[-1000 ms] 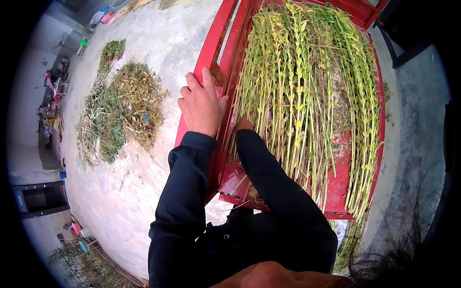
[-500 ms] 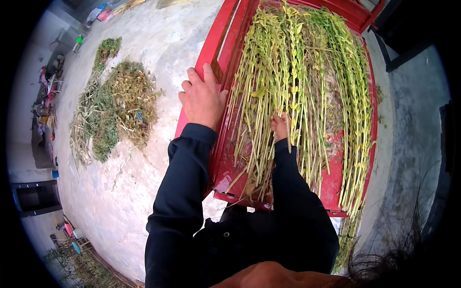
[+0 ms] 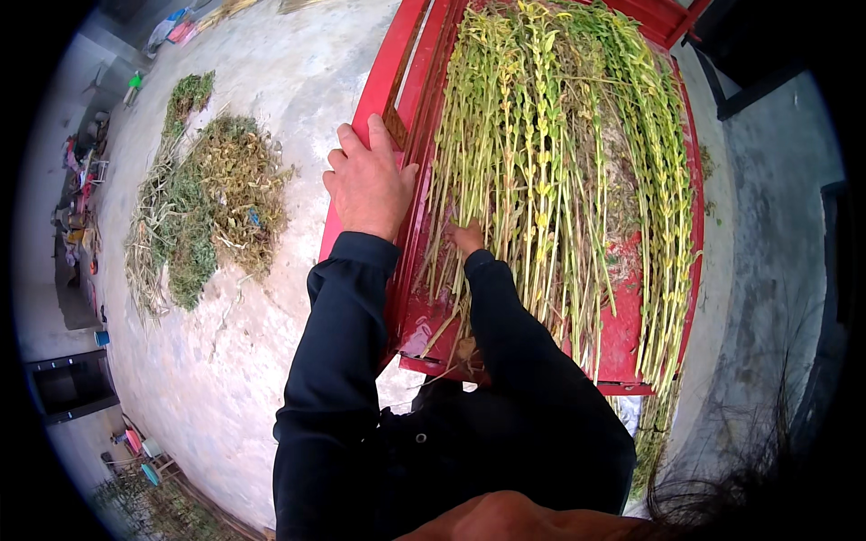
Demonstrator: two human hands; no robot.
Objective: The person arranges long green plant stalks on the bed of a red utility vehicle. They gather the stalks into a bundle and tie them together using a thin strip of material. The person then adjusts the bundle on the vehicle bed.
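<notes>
Two hands work: left hand [image 3: 368, 185] still lies flat on the red cart [image 3: 388, 86] edge; right hand [image 3: 467, 237] has pushed deeper among the green stalks [image 3: 550, 153], fingers hidden, grip unclear.

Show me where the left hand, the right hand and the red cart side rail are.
left hand [image 3: 367, 185], head view, back of the hand.
right hand [image 3: 469, 238], head view, visible back among the stalks.
red cart side rail [image 3: 390, 68], head view, upper bare part.
</notes>
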